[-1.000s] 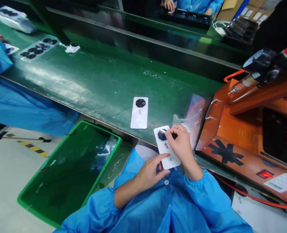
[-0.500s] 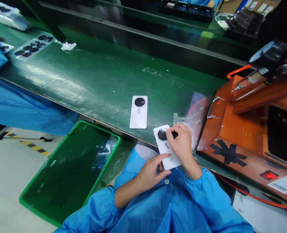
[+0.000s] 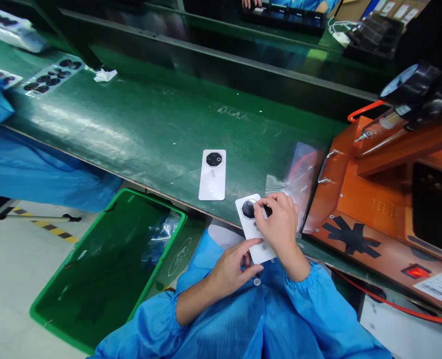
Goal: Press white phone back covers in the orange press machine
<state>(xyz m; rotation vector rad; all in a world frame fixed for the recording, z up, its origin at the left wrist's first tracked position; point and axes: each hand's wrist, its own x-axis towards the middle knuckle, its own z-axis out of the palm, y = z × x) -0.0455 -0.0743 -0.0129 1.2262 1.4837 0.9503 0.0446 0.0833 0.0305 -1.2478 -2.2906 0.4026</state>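
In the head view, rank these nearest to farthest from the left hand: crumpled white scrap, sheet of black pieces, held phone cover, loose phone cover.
1. Held phone cover: touching the left hand.
2. Loose phone cover: ahead, slightly left.
3. Crumpled white scrap: farther off, left.
4. Sheet of black pieces: left of the scrap.

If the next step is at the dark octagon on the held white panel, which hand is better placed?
Probably the right hand: its fingertips are at the edge of the dark octagon, while the left hand holds the white panel lower down.
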